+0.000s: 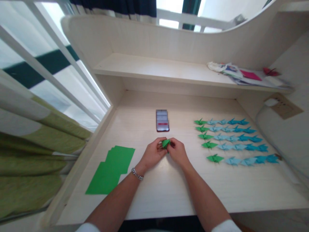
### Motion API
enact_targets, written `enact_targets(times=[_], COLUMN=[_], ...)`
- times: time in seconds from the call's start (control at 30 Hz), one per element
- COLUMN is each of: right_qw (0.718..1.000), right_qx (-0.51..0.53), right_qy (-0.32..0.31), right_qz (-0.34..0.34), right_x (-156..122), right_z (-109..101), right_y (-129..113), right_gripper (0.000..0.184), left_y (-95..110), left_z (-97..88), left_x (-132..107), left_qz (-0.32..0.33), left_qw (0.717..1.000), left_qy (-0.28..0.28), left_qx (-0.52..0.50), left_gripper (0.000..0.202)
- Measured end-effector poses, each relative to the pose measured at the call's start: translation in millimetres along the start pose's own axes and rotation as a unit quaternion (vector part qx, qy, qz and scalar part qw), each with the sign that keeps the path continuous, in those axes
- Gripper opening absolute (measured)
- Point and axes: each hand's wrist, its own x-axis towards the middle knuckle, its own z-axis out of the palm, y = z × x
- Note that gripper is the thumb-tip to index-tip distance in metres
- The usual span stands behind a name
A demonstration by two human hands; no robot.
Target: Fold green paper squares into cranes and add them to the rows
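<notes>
Left hand [152,153] and right hand [178,150] pinch 1 folded green paper [165,143] between them, over the middle of the desk [164,190].

From where I stand, both hands are nearly closed, fingers curled in, gripping the paper from either side; a chain bracelet [137,174] circles the left wrist. The shelf [154,66] holds a pink sheet [251,75] among loose papers [235,71] at its right end. Just beyond the hands lies 1 phone [162,120], its screen lit. To the right sit 5 rows of paper birds, 25 in all: 5 green birds [215,158], 10 pale blue birds [232,161] and 10 deeper blue birds [272,158]. To the left, green sheets [108,172] overlap; I can't tell how many.
</notes>
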Motion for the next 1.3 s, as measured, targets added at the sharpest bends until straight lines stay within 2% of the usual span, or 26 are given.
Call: enact_targets(times=[0.17, 0.3, 0.4, 0.47, 0.7, 0.87, 1.07, 1.3], right_qw=[0.999, 0.995, 0.991, 0.992, 0.998, 0.996, 0.995, 0.99], right_qx=[-0.023, -0.042, -0.047, -0.032, 0.055, 0.072, 0.098, 0.121], right_qy=[0.033, 0.032, 0.024, 0.029, 0.041, 0.053, 0.032, 0.06], right_qz=[-0.023, -0.085, -0.125, -0.115, -0.014, -0.005, 0.015, 0.031], right_x=[-2.6, -4.2, -4.8, -5.1, -4.7, -4.2, -3.3, -4.0], right_z=[0.8, -2.0, -2.9, -2.6, -0.7, -0.4, -1.4, 2.3], right_y=[-0.4, -6.5, -11.6, -13.7, -14.7, -16.0, -16.0, -15.9], right_gripper=[0.018, 0.02, 0.02, 0.018, 0.02, 0.016, 0.019, 0.015], left_y=[6.7, 4.5, 1.3, 1.1, 5.4, 2.6, 2.2, 4.9], left_z=[-4.2, -9.9, -10.3, -9.4, -8.3, -8.7, -9.6, -7.2], left_x=[2.7, 7.1, 8.0, 7.3, 5.3, 6.2, 7.5, 6.4], left_qz=[-0.007, -0.062, -0.104, -0.107, -0.103, -0.09, -0.073, -0.062], left_qw=[0.998, 0.982, 0.973, 0.973, 0.969, 0.972, 0.978, 0.975], left_qy=[0.003, 0.067, 0.089, 0.08, 0.062, 0.062, 0.09, 0.092], left_qx=[-0.062, -0.168, -0.185, -0.189, -0.216, -0.209, -0.175, -0.194], left_gripper=[0.047, 0.032, 0.029, 0.027, 0.025, 0.023, 0.029, 0.028])
